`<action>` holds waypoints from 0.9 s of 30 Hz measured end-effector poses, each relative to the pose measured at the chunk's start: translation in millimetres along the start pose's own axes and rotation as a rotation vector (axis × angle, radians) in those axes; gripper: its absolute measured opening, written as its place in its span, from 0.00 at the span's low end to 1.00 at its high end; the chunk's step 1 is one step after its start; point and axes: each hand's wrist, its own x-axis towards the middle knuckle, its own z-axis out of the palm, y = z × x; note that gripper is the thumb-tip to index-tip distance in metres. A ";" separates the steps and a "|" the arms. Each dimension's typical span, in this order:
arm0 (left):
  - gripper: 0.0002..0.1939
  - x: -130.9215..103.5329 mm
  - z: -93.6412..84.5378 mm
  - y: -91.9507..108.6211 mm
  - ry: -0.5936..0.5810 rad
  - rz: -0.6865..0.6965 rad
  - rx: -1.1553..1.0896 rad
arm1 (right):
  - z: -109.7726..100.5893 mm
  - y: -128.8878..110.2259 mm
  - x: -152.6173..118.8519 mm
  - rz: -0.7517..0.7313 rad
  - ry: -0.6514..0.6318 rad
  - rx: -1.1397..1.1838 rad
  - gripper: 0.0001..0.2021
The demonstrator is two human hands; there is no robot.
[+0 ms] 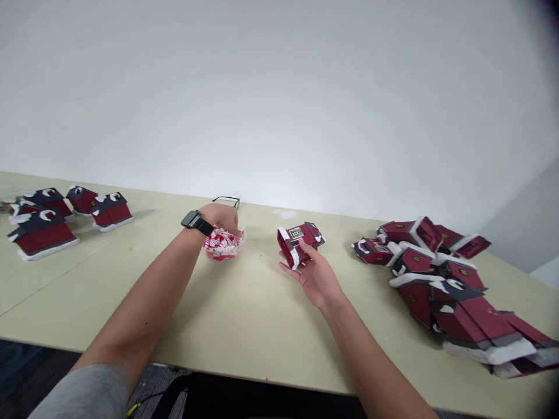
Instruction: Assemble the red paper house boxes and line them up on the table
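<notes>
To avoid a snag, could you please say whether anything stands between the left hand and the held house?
Only the bowl's rim, just right of the left hand; nothing else visible blocks the red house in the right hand.

No readable text, labels, brands, numbers or signs

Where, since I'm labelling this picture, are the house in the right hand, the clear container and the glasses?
House [299,234], head view: its yellow-paned window.
Clear container [221,255], head view: its near wall.
Glasses [236,203], head view: the visible lens.
</notes>
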 end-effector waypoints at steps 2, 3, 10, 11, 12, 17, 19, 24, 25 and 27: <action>0.23 -1.7 1.0 4.6 0.029 -0.006 0.017 | -0.3 -0.1 -0.6 -0.002 -0.007 0.000 0.17; 0.25 -3.1 1.2 8.0 0.035 -0.016 0.039 | -0.5 0.0 -0.8 -0.001 -0.009 0.001 0.17; 0.15 -10.2 -1.5 21.7 0.051 -0.017 0.087 | -2.1 0.5 -0.2 0.007 -0.023 -0.011 0.18; 0.13 -10.3 -1.0 21.8 0.052 -0.024 0.090 | -2.2 0.5 -0.1 0.010 -0.024 -0.010 0.19; 0.12 -10.3 0.0 21.9 0.055 -0.033 0.089 | -2.3 0.6 0.0 0.011 -0.025 -0.011 0.19; 0.07 -12.3 4.4 24.8 0.060 -0.089 0.082 | -2.5 1.1 0.0 0.006 -0.032 -0.027 0.19; 0.06 -15.1 1.3 26.3 0.095 -0.101 0.086 | -2.6 1.9 0.6 -0.003 -0.034 -0.036 0.20; 0.03 -34.8 -17.4 43.3 0.251 -0.001 0.048 | -2.2 5.7 2.9 -0.060 0.044 -0.168 0.23; 0.04 -40.9 -19.8 51.6 0.270 0.074 0.020 | -1.8 6.4 3.0 -0.073 0.069 -0.215 0.24; 0.05 -53.0 -19.6 72.6 0.278 0.257 -0.036 | -0.3 7.4 2.8 -0.088 0.102 -0.299 0.25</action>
